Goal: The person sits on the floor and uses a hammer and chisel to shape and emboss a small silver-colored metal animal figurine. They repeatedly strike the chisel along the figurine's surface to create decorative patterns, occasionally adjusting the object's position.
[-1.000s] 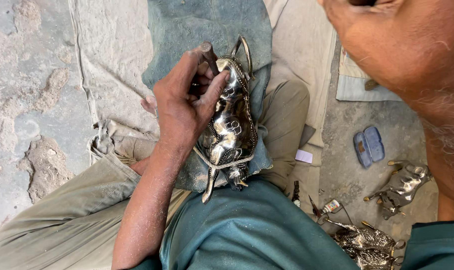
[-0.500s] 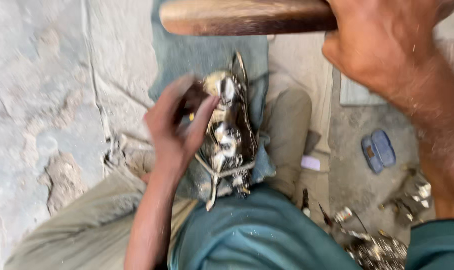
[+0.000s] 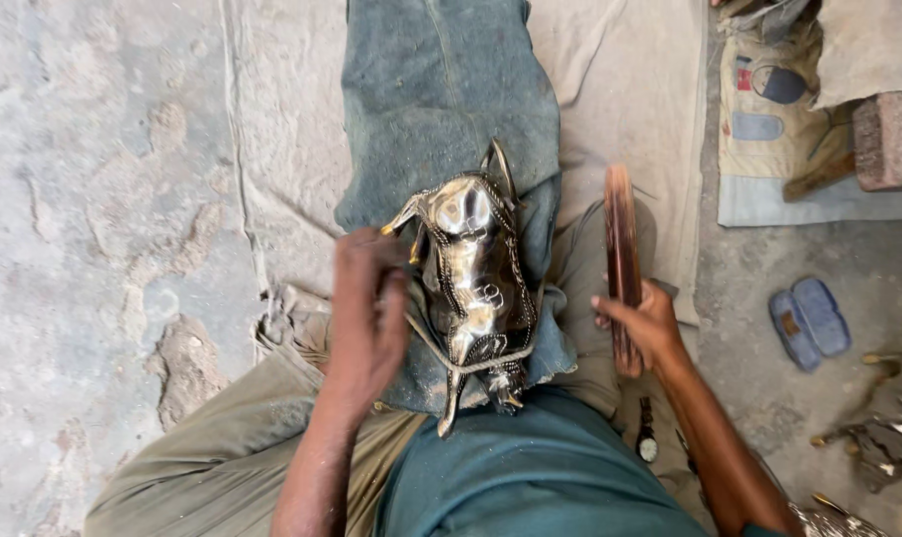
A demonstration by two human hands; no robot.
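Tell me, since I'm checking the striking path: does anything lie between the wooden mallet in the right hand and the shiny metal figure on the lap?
Nothing visible does. The right hand holds the wooden mallet beside the metal figure, with only blue cloth between them. The left hand rests against the figure's far side.

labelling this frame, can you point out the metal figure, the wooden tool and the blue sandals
metal figure (image 3: 471, 288), head view, on its shiny middle
wooden tool (image 3: 621, 239), head view, on the shaft above the right hand
blue sandals (image 3: 809, 322), head view, between the pair

Concrete floor (image 3: 93, 199) (cracked) bears canvas sheet (image 3: 630, 89), blue sandals (image 3: 809, 320).
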